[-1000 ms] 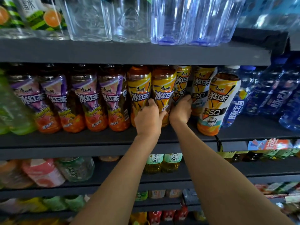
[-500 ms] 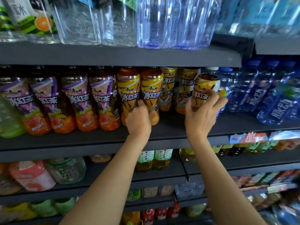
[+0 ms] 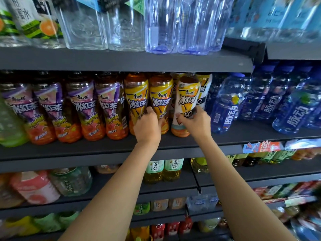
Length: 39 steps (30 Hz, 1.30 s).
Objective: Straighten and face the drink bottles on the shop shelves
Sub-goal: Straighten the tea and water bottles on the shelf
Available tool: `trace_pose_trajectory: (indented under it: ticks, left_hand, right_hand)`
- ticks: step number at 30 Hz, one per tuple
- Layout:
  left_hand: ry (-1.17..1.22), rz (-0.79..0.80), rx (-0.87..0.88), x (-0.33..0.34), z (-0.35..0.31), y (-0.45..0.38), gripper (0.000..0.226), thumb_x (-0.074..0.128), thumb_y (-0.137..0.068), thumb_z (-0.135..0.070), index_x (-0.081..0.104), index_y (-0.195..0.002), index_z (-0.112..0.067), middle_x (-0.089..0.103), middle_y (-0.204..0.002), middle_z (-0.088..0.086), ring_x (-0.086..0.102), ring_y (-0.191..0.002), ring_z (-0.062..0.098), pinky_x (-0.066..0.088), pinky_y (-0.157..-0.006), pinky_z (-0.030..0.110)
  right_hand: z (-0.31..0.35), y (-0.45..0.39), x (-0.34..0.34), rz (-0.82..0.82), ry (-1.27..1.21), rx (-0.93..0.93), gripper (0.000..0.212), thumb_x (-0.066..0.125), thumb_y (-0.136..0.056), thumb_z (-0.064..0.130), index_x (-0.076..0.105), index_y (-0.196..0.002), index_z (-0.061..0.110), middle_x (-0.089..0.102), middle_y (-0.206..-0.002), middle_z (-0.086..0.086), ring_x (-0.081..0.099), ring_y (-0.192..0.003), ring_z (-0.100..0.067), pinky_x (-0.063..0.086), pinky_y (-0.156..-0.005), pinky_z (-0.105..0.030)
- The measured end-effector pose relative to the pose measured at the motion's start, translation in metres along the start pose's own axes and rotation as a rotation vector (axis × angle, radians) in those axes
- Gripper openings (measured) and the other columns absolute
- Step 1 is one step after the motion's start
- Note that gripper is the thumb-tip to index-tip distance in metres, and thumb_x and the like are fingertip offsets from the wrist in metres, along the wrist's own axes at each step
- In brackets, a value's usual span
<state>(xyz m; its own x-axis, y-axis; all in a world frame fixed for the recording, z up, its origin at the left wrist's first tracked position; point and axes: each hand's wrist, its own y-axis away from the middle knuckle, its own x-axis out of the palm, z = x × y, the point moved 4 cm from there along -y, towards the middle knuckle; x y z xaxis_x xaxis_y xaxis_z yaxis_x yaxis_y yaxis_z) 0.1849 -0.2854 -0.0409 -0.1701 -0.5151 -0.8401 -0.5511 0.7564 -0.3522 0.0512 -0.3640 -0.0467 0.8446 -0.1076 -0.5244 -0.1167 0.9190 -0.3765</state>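
A person's two hands work the middle shelf (image 3: pixel 104 148) of a drinks display, facing up iced-tea bottles. The left hand (image 3: pixel 147 126) has its fingers curled round the lower body of a yellow-labelled tea bottle (image 3: pixel 160 101), which stands at the centre of the row with its label to the front. The right hand (image 3: pixel 195 122), just beside it at 3 o'clock, grips a white-and-yellow tea bottle (image 3: pixel 186 100) low on its body, the thumb wrapped across the front; the bottle tilts slightly left and sits forward of another of its kind behind it, apparently being brought up to the front line. The low grip leaves each label readable, presumably so its facing can be judged while the bottle is turned. At 9 o'clock from the hands a row of purple-labelled tea bottles (image 3: pixel 81 108) stands already fronted; at 3 o'clock, blue sports-drink bottles (image 3: pixel 227 105) lean unevenly and look yet to be straightened. Clear water bottles (image 3: pixel 125 23) fill the shelf at 12 o'clock, green-tea bottles (image 3: pixel 164 169) the one at 6 o'clock.
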Motion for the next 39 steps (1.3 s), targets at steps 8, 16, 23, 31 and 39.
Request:
trace_pose_trajectory:
  ticks: [8, 16, 23, 31, 39]
  left_hand:
    - [0.304, -0.328, 0.304, 0.013, -0.025, 0.054, 0.041, 0.06, -0.078, 0.002, 0.053, -0.118, -0.002, 0.056, -0.117, 0.014, 0.053, -0.109, 0.029, 0.049, -0.092, 0.038]
    - [0.241, -0.029, 0.082, 0.047, -0.056, 0.021, 0.065, 0.054, -0.093, -0.03, 0.022, -0.142, -0.001, 0.047, -0.134, 0.013, 0.05, -0.12, 0.028, 0.044, -0.09, 0.035]
    - [0.287, -0.09, -0.231, 0.069, -0.071, 0.016, 0.07, 0.055, -0.091, -0.037, 0.02, -0.144, -0.008, 0.036, -0.145, 0.007, 0.032, -0.134, 0.023, 0.027, -0.105, 0.037]
    - [0.2, -0.133, -0.178, 0.074, -0.068, 0.005, 0.062, 0.051, -0.094, -0.034, 0.023, -0.143, -0.007, 0.04, -0.14, 0.009, 0.035, -0.128, 0.025, 0.031, -0.1, 0.038]
    - [0.171, -0.071, -0.125, 0.07, -0.066, 0.007, 0.064, 0.05, -0.095, -0.032, 0.019, -0.144, -0.006, 0.036, -0.142, 0.009, 0.032, -0.13, 0.024, 0.03, -0.101, 0.035]
  right_hand:
    - [-0.002, -0.017, 0.004, 0.185, -0.09, -0.039, 0.044, 0.07, -0.084, 0.026, 0.052, -0.119, 0.006, 0.062, -0.11, -0.004, 0.055, -0.095, -0.015, 0.032, -0.065, -0.011]
    - [-0.016, -0.025, -0.031, -0.133, 0.056, -0.039, 0.049, 0.058, -0.09, 0.016, 0.042, -0.135, 0.003, 0.047, -0.134, -0.014, 0.049, -0.118, -0.03, 0.038, -0.091, -0.033]
    - [-0.014, -0.051, -0.009, 0.009, 0.218, 0.17, 0.061, 0.061, -0.089, 0.032, 0.03, -0.131, -0.002, 0.051, -0.129, -0.022, 0.051, -0.118, -0.04, 0.043, -0.089, -0.045]
    - [-0.021, -0.055, -0.013, 0.037, 0.192, 0.104, 0.053, 0.066, -0.086, 0.027, 0.041, -0.121, -0.003, 0.056, -0.123, -0.023, 0.054, -0.114, -0.038, 0.044, -0.084, -0.041]
    - [-0.033, -0.048, -0.04, 0.201, 0.145, 0.043, 0.052, 0.078, -0.072, 0.023, 0.054, -0.112, 0.001, 0.065, -0.112, -0.014, 0.06, -0.106, -0.03, 0.046, -0.075, -0.03]
